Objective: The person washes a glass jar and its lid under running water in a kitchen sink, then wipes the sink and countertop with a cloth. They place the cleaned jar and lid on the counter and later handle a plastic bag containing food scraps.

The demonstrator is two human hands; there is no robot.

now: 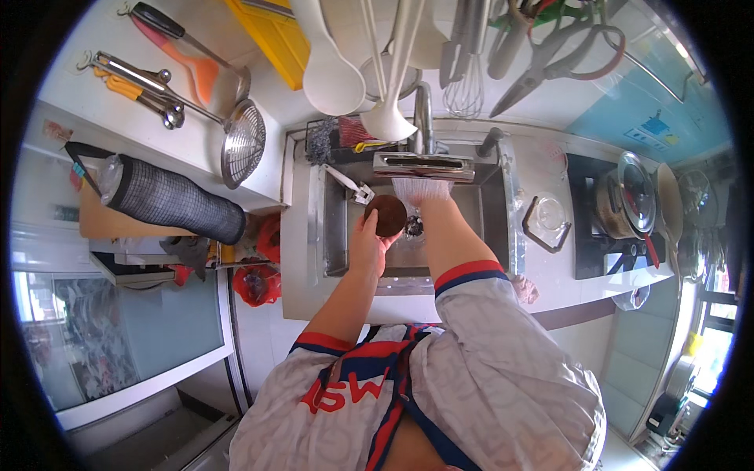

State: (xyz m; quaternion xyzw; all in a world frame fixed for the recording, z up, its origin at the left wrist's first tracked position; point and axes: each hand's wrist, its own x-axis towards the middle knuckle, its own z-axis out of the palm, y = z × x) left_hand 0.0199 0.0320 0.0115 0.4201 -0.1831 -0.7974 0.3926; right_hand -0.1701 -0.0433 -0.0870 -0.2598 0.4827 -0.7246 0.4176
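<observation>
My left hand [369,244] holds a round, dark brown object [386,216] by its lower left edge, above the stainless steel sink [495,218]. Whether it is a lid or a small bowl, I cannot tell. My right hand [419,196] is under the wide chrome faucet [424,166], where water falls in a broad sheet over it. Its fingers are hidden by the spout and the water, so their pose does not show. Between the hands lies the sink drain [414,225]. A white-handled tool [352,185] leans at the sink's upper left corner, close to the brown object.
Overhead hang a white spoon [334,76], a white ladle [392,120], a whisk [465,94] and scissors [554,68]. A skimmer [242,144] hangs on the left. Rightward, a glass lid [549,212] lies before a stove [583,247] bearing a lidded pot [624,200].
</observation>
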